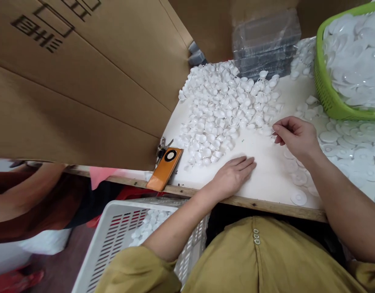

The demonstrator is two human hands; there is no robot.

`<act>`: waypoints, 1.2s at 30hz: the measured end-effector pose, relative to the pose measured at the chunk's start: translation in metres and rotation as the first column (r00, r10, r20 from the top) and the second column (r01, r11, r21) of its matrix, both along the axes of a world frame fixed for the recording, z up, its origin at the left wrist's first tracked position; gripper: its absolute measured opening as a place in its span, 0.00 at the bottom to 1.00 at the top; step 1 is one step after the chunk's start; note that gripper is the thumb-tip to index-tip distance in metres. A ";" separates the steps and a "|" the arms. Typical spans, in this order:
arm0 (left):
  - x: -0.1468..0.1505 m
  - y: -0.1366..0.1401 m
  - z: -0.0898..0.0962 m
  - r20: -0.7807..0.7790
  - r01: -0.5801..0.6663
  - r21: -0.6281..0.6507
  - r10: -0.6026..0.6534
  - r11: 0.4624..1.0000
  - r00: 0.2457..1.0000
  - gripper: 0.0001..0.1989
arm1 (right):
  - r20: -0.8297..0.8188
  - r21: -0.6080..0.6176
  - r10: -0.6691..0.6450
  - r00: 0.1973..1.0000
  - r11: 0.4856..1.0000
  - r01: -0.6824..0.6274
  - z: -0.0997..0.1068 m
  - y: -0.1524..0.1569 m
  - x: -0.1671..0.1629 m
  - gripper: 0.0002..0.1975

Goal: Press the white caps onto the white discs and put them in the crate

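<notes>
My left hand [234, 175] lies palm down on the white tabletop [267, 175], fingers stretched out, near the table's front edge. Beyond it spreads a heap of tiny white toy-like cups [218, 110]. My right hand [295, 134] hovers at the heap's right side, thumb and fingertips pinched together; whatever may be between them cannot be made out. Under and beside my right forearm lie many small white discs like saucers [361, 152], some single ones close to the front edge.
A green basket [328, 95] full of white discs stands at the back right. Clear plastic-wrapped boxes [267, 40] are stacked behind the cups. A large cardboard box [83, 101], keys [162, 148] and an orange phone [163, 173] are left. Below sits a white crate [99, 244]; another person's arm [25, 189] shows.
</notes>
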State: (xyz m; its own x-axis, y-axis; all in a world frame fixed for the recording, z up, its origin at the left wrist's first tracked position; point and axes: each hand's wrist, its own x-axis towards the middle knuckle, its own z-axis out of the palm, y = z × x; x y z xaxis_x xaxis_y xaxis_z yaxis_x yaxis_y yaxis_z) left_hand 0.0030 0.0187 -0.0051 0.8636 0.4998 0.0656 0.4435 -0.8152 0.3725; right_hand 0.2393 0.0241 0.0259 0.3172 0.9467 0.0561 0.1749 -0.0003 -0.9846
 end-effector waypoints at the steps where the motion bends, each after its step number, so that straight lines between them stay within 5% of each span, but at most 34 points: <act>1: -0.014 -0.002 0.007 -0.052 0.008 -0.002 -0.008 1.000 0.999 0.19 | 0.006 0.005 0.003 1.000 1.000 -0.003 0.001 -0.001 0.000 0.08; 6: -0.098 -0.010 0.060 -0.400 -0.142 -0.159 0.067 0.977 0.914 0.17 | 0.020 0.021 0.021 1.000 1.000 -0.022 0.005 -0.005 -0.001 0.08; 9: -0.115 -0.009 0.073 -0.429 -0.284 -0.150 0.196 0.947 0.881 0.17 | 0.028 0.030 0.033 0.999 0.999 -0.033 0.005 -0.007 -0.003 0.08; 12: -0.086 0.000 0.057 -0.187 -0.351 -0.037 0.338 0.936 0.922 0.19 | 0.034 0.028 0.027 0.999 0.999 -0.028 0.002 -0.007 -0.006 0.08; 15: -0.025 0.015 0.026 0.001 -0.297 0.020 0.297 0.955 0.955 0.22 | 0.030 0.013 0.011 0.999 1.000 -0.011 -0.003 -0.005 -0.006 0.09; 19: 0.045 0.028 -0.004 -0.089 -0.267 0.082 0.274 0.960 0.958 0.30 | 0.032 0.000 -0.009 0.999 1.000 0.009 -0.007 -0.003 -0.002 0.10; 22: 0.056 0.022 -0.009 -0.212 -0.294 0.113 0.312 0.949 0.926 0.34 | 0.057 -0.006 -0.008 0.998 1.000 0.009 -0.006 -0.004 0.001 0.11; 27: 0.002 -0.019 0.002 -0.259 -0.266 0.081 0.278 0.961 0.925 0.32 | 0.124 -0.058 0.070 0.990 0.996 -0.063 -0.003 -0.011 -0.002 0.11; 31: -0.068 -0.047 0.014 -0.245 -0.377 0.021 0.370 0.926 0.896 0.22 | 0.171 -0.211 0.324 0.930 0.935 -0.287 -0.011 -0.019 -0.009 0.11; 36: -0.128 -0.048 0.023 -0.167 -0.647 0.028 0.641 0.762 0.749 0.14 | 0.129 -0.387 0.531 0.837 0.804 -0.451 -0.029 -0.019 -0.014 0.12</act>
State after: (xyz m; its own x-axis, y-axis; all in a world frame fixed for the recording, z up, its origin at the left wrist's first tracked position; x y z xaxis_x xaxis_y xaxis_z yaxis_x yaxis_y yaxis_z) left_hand -0.1251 -0.0296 0.0178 0.3329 0.9407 -0.0657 0.9135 -0.3044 0.2700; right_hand 0.2249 0.0050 -0.0028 -0.1785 0.9450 -0.2740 0.4512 -0.1688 -0.8763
